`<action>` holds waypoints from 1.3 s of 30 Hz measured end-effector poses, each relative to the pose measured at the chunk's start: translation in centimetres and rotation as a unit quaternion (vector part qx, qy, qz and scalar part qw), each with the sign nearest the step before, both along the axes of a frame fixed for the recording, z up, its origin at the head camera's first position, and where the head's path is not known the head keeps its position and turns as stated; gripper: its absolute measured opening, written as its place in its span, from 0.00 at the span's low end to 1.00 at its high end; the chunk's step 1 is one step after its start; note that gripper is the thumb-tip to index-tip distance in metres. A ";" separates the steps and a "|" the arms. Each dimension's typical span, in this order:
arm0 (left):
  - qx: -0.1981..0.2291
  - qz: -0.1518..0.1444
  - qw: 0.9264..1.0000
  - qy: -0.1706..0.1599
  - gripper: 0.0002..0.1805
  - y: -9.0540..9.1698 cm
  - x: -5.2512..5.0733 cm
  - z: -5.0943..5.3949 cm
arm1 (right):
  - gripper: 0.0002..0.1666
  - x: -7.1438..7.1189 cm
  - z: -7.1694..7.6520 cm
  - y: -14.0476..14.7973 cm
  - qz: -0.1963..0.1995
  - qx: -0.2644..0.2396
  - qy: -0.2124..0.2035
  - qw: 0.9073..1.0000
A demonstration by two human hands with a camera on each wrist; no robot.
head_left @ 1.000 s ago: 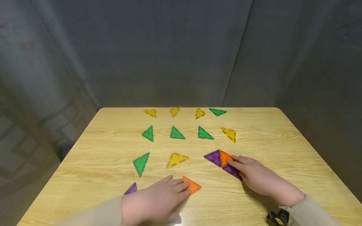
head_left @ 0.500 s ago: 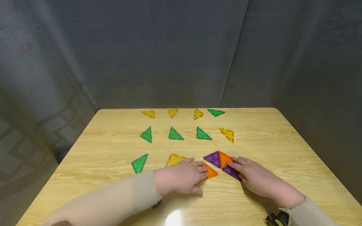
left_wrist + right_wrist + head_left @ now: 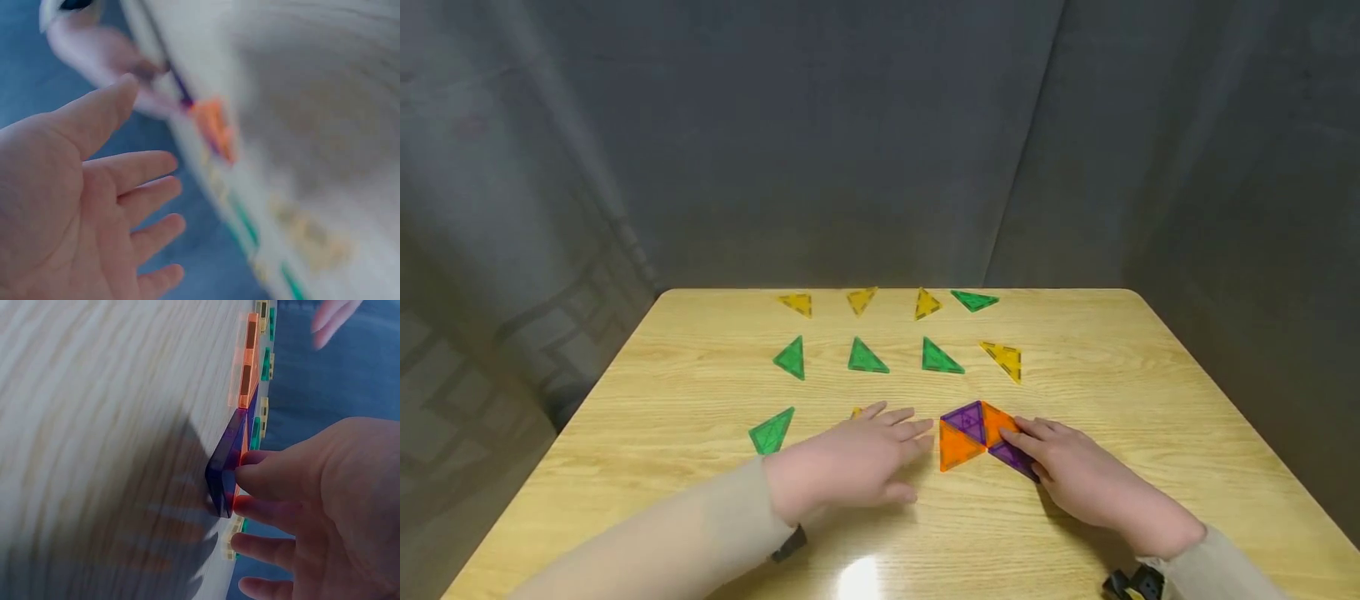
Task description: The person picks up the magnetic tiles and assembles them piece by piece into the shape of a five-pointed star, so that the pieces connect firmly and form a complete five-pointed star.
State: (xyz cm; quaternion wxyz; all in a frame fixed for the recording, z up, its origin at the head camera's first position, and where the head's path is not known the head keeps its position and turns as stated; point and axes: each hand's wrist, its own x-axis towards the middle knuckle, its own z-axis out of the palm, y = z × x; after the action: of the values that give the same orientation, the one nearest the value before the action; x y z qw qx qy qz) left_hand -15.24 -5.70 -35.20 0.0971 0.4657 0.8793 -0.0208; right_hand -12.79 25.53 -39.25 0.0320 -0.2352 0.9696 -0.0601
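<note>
Four flat triangular tiles lie edge to edge in a fan on the table: an orange tile [image 3: 958, 448] at left, a purple tile [image 3: 967, 419] above it, a second orange tile [image 3: 997, 419] and a second purple tile [image 3: 1013, 460] at right. My right hand [image 3: 1082, 471] rests its fingertips on the two right-hand tiles. In the right wrist view its thumb touches the near purple tile [image 3: 225, 459]. My left hand [image 3: 853, 462] hovers left of the fan, fingers spread and holding nothing. It covers most of a yellow tile [image 3: 856, 412].
Behind the fan lie separate green tiles [image 3: 867, 358] and yellow tiles [image 3: 1002, 360] in loose rows. A green tile [image 3: 771, 431] lies beside the left forearm. The wooden table [image 3: 1097, 358] ends at a grey curtain [image 3: 850, 150].
My left hand slid an orange tile rightwards against the purple one, let go and drew back left. The tile now stands turned, joined to the fan. My right hand has stayed in place.
</note>
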 end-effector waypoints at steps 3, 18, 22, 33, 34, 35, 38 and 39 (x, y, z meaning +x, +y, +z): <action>0.036 0.051 0.998 -0.001 0.38 -4.2 1.2 1.8 | 0.29 0.3 -0.2 0.0 -0.004 0.005 0.002 1.000; 0.098 0.197 0.967 -0.130 0.45 -16.5 8.3 -4.5 | 0.29 1.1 -0.4 0.8 -0.024 0.011 -0.010 1.000; 0.105 0.142 0.977 -0.117 0.45 -13.9 8.3 -4.9 | 0.29 0.9 -0.5 0.9 -0.021 0.011 -0.012 1.000; 0.044 -0.094 0.994 -0.026 0.35 -4.0 5.9 -3.6 | 0.31 0.5 -0.4 0.3 -0.003 -0.007 -0.002 1.000; 0.035 -0.099 0.994 -0.025 0.36 -3.2 5.7 -3.5 | 0.30 0.5 -0.4 0.2 -0.004 -0.008 -0.002 1.000; 0.027 -0.104 0.994 -0.024 0.37 -2.4 5.4 -3.4 | 0.30 0.4 -0.4 0.2 -0.004 -0.009 -0.001 1.000; 0.001 -0.120 0.993 -0.006 0.38 0.0 4.7 -3.4 | 0.29 0.4 -0.4 0.2 -0.008 -0.012 -0.003 1.000; -0.008 -0.126 0.992 0.002 0.38 0.8 4.4 -3.4 | 0.29 0.3 -0.4 0.3 -0.007 -0.014 -0.002 1.000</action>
State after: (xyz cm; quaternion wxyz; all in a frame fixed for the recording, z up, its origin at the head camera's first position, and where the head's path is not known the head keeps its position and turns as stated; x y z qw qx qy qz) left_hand -10.80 -4.86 -38.59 0.0957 0.5719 0.8137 -0.0407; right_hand -12.45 25.80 -39.63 0.0302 -0.2283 0.9703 -0.0747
